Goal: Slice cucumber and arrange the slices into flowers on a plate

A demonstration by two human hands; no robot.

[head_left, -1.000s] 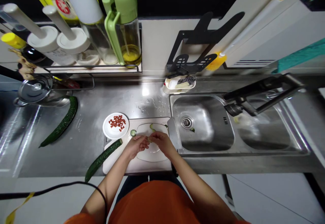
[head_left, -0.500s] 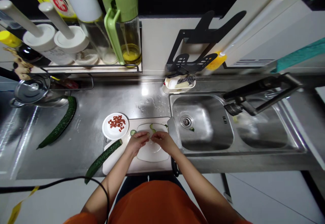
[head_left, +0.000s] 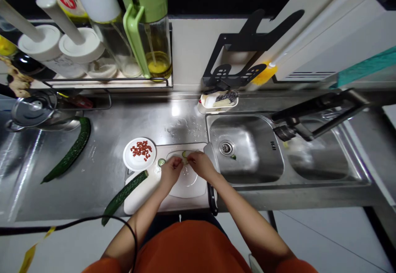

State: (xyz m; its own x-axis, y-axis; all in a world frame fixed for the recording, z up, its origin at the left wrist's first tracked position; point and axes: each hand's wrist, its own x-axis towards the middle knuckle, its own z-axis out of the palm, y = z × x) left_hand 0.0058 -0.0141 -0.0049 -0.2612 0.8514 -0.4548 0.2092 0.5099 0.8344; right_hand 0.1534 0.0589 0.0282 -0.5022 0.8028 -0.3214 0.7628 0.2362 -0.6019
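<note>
My left hand (head_left: pixel 172 170) and my right hand (head_left: pixel 201 165) are closed, fingertips pinched close together over a shallow white plate (head_left: pixel 185 188). Between the fingertips is a small, thin cucumber slice (head_left: pixel 185 154) with a green edge, partly hidden by the fingers. The plate rests on a pale cutting board (head_left: pixel 140 201). A cut cucumber end (head_left: pixel 161 162) lies on the board left of my left hand. A long cucumber (head_left: pixel 123 194) with a cut end leans across the board's left edge. A knife (head_left: pixel 212 198) lies along the right edge, handle toward me.
A white dish (head_left: pixel 128 161) holding small red pieces overlaps the board's upper left corner. Another cucumber (head_left: pixel 71 155) lies farther left on the steel counter. To the right is a double sink (head_left: pixel 247 153) with a black faucet (head_left: pixel 303 116). A condiment rack (head_left: pixel 108 82) stands behind.
My hands shift slightly over the plate, with the left fingers curling and turning more. More of the knife handle shows beside my right forearm. The camera view moves slightly.
</note>
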